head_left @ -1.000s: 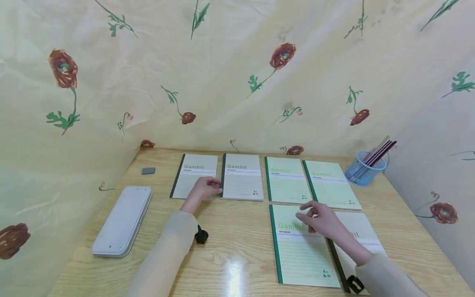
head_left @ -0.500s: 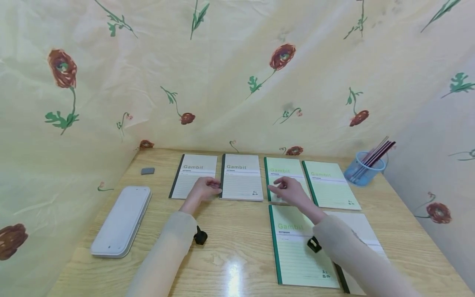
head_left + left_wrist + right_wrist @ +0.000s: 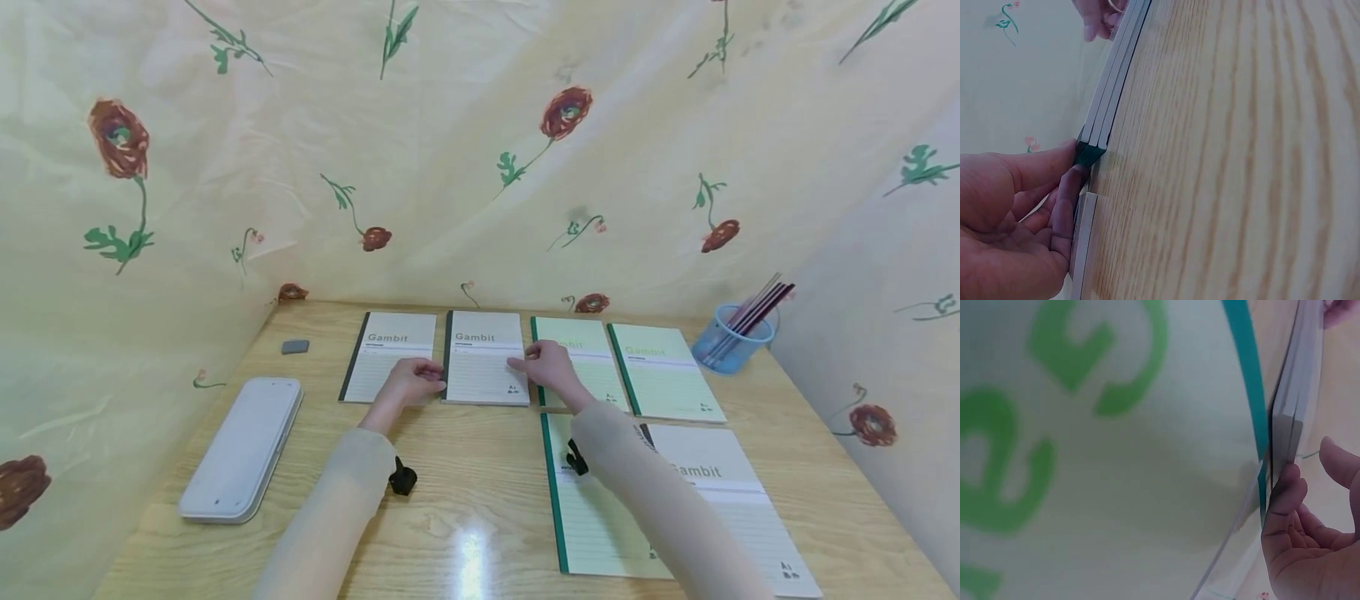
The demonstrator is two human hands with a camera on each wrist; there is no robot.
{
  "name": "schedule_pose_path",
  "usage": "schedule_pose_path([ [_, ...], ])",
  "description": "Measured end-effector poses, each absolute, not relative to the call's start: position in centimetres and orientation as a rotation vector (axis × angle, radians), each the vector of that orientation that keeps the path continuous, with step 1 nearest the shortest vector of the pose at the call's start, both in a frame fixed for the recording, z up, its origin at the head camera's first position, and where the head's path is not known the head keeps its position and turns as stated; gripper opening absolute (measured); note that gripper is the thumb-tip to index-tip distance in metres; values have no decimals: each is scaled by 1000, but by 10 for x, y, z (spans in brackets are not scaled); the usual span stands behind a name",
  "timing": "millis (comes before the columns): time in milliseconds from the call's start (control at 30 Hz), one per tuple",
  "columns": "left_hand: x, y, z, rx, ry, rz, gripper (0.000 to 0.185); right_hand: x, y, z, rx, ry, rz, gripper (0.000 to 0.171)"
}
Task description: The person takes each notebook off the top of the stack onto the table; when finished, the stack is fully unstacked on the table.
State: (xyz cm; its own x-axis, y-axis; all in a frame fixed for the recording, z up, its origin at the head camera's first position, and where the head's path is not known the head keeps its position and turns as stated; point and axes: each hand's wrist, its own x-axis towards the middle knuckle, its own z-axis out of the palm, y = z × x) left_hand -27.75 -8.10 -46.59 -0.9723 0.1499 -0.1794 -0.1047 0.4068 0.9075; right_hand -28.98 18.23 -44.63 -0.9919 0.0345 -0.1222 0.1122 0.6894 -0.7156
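Two grey-white Gambit notebooks lie at the back left, both with dark spines. At the spine of the second notebook (image 3: 483, 375), my left hand (image 3: 408, 382) rests with thumb and fingertips. The left wrist view shows it is a stack (image 3: 1112, 94) of several layers, with that hand's fingers (image 3: 1067, 200) at the spine corner. My right hand (image 3: 550, 367) is at the stack's right edge. In the right wrist view its bent fingers (image 3: 1285, 497) meet the edge, while the thumb is apart. Beneath the right wrist lies a green notebook (image 3: 585, 329), partly hidden.
Another green notebook (image 3: 660, 358) lies right of it. Nearer are a green notebook (image 3: 555, 517) and a grey-white one (image 3: 750, 508), partly under the right sleeve. A white case (image 3: 243, 446) and grey eraser (image 3: 295, 347) lie left. A blue pen cup (image 3: 727, 350) stands back right.
My right hand has moved left and away from me, from above the near green notebook to the right edge of the grey-white stack. The left hand has stayed at the spine.
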Motion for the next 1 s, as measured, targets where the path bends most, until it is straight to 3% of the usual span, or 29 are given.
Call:
schedule_pose_path([
  [200, -276, -80, -467, 35, 2433, 1583, 32, -295, 180, -455, 96, 2856, -1081, 35],
  [1000, -271, -80, -467, 35, 2449, 1604, 29, -298, 181, -462, 71, 2906, -1057, 30],
])
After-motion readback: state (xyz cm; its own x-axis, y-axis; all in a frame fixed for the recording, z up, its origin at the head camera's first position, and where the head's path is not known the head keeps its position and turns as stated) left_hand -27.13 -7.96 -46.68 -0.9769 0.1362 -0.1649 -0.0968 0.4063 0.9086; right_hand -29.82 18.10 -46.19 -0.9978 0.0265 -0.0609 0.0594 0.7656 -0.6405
